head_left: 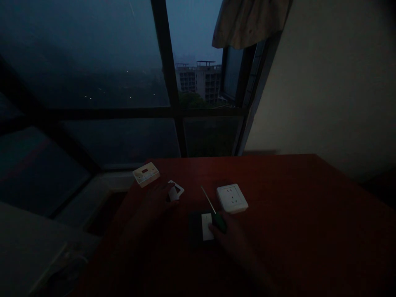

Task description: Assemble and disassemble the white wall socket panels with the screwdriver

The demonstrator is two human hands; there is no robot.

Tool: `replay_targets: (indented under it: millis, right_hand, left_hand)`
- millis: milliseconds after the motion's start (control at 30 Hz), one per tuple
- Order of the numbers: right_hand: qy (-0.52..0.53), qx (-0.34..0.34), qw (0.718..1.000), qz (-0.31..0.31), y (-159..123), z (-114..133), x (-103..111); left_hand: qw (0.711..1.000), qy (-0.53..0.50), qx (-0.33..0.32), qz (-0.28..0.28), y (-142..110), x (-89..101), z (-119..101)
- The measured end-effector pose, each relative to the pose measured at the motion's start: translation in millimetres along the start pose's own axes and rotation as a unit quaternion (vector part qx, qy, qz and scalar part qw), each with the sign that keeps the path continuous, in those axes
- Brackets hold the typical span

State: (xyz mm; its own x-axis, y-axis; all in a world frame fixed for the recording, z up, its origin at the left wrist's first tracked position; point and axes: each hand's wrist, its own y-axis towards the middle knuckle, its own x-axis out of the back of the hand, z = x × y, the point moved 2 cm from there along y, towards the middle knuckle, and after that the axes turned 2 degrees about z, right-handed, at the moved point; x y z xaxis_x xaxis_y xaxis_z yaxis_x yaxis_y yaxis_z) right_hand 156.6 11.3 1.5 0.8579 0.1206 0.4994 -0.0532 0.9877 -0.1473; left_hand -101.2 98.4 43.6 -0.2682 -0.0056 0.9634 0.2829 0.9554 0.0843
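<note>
A screwdriver (215, 215) sits gripped in the right hand (228, 234), its thin metal shaft slanting away beyond the fingers.
In this dim light I can make out its rounded green handle, held closed in that hand, and the thumb at the edge of a flat white rectangle (206, 227) on a dark, squarish block (195, 229) just left of the hand. Just beyond the same hand lies a smooth white socket (232, 198), square with softened corners and narrow slots. The left hand (158, 201) reaches a thin, angular white frame (180, 188), fingers bent at it; whether they pinch it, I can't tell. Beyond that hand rests a boxy, yellowed-white shell (146, 174) with a rectangular hole, on the reddish-brown tabletop (293, 214).
</note>
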Motion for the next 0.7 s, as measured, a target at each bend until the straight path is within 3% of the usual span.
replay_targets:
  millis: [300, 433, 600, 700]
  right_hand:
    - [0.013, 0.000, 1.000, 0.005, 0.1, 1.6, 1.1]
    - [0.019, -0.007, 1.000, 0.013, -0.7, 1.7, 0.3]
    - [0.018, 0.007, 1.000, 0.003, -1.0, -1.4, -0.7]
    - [0.015, 0.009, 1.000, -0.003, -0.4, -1.5, -0.9]
  left_hand:
    - [0.999, -0.005, -0.016, -0.027, -3.2, 9.4, -4.1]
    - [0.997, -0.053, -0.023, -0.054, -12.6, 11.1, -18.8]
    - [0.980, -0.175, -0.092, 0.032, -38.3, -9.3, -62.5]
    - [0.976, -0.190, -0.089, 0.059, -51.7, -21.8, -78.3]
